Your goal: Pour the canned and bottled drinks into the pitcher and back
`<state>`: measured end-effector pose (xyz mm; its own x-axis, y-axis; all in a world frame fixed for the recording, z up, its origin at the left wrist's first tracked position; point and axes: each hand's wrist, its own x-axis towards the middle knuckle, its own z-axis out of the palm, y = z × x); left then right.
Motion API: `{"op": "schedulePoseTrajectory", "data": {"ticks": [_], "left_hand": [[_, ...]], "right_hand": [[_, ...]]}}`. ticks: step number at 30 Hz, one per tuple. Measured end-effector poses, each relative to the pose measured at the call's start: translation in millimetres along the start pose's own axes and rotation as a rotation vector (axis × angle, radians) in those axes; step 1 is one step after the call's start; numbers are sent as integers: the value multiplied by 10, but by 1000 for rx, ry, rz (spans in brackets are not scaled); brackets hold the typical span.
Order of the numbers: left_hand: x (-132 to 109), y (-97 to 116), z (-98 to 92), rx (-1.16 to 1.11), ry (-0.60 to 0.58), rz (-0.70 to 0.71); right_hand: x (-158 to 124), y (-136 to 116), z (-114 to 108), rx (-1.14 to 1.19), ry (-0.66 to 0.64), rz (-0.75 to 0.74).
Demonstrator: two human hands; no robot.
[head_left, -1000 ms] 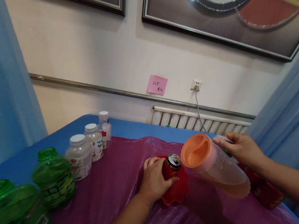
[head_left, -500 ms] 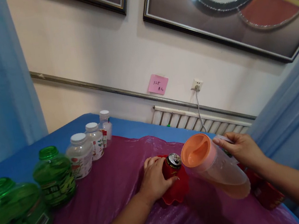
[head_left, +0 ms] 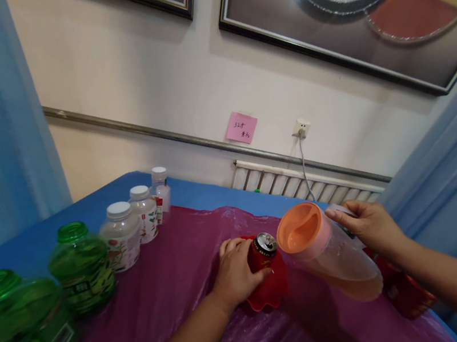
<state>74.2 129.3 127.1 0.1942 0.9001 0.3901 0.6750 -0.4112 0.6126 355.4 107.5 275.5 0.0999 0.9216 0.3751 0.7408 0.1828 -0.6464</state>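
Note:
My left hand (head_left: 237, 273) is wrapped round a red drink can (head_left: 260, 259) with a black rim and an opened top. Under the can lies a red dish with a wavy edge (head_left: 269, 294). By its handle, my right hand (head_left: 370, 226) grips a clear pitcher (head_left: 342, 260) with an orange lid. The pitcher leans left, its lid close to the can's top, with some pale liquid low inside. Whether any liquid is flowing out I cannot tell. Behind the pitcher, near my right forearm, is another red can (head_left: 409, 295), partly hidden.
Along the table's left side stand a large green jar (head_left: 23, 330), a smaller green jar (head_left: 81, 269) and several clear white-capped bottles (head_left: 121, 237). Purple plastic sheeting (head_left: 164, 285) covers the blue tabletop. A radiator (head_left: 273, 178) and a plugged-in cord (head_left: 303, 159) are behind.
Almost nothing differs. Both hands keep their hold on the can and the tilted pitcher; the view has shifted very slightly.

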Motion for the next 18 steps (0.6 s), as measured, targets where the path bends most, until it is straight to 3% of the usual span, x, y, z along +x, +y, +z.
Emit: {"op": "schedulePoseTrajectory", "data": {"ticks": [18], "left_hand": [[6, 18, -3, -27, 1, 2]], "right_hand": [[-31, -1, -23, -6, 10, 11]]}}
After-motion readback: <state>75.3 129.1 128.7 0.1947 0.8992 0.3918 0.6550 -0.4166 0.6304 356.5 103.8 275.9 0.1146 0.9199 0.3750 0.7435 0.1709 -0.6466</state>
